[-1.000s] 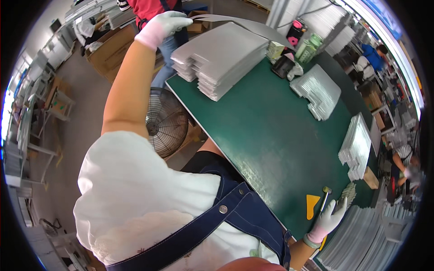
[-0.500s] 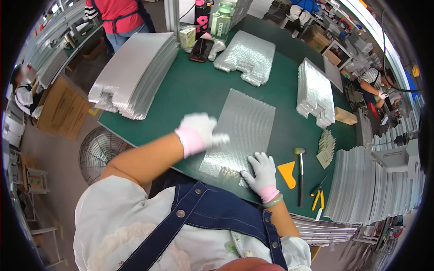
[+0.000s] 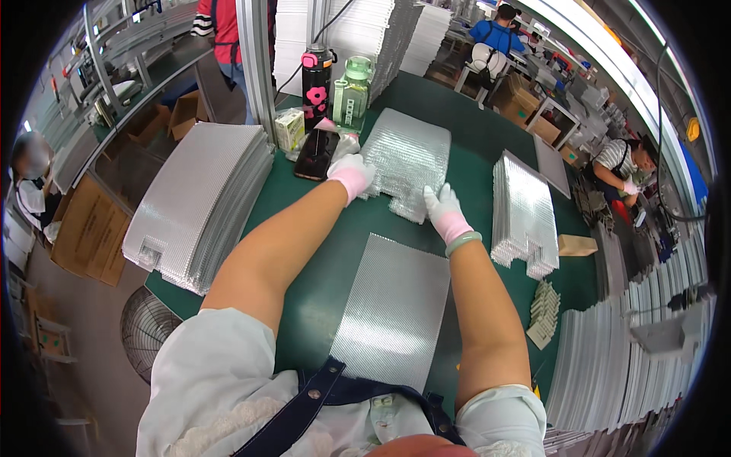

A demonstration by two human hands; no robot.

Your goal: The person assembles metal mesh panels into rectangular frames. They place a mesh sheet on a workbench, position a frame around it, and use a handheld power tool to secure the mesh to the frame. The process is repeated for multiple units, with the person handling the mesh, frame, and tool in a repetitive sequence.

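Note:
A small pile of notched silver mesh sheets lies at the far middle of the green table. My left hand, in a white glove with a pink cuff, is closed at the pile's left edge; some of its fingers are hidden. At the near right corner, my right hand, gloved alike, grips the edge between thumb and fingers. Closer to me, between my forearms, a single flat rectangular mesh sheet rests on the table, its near end partly covered by my apron.
A tall sheet stack stands left, a notched stack right. Beyond my left hand are a phone, a black bottle and a green bottle. A wooden block and small pale pieces lie right.
Both hands have left the single sheet and reached forward to the notched pile, one at each side. My view has shifted forward; the hammer and yellow scraper are now mostly hidden by my right arm.

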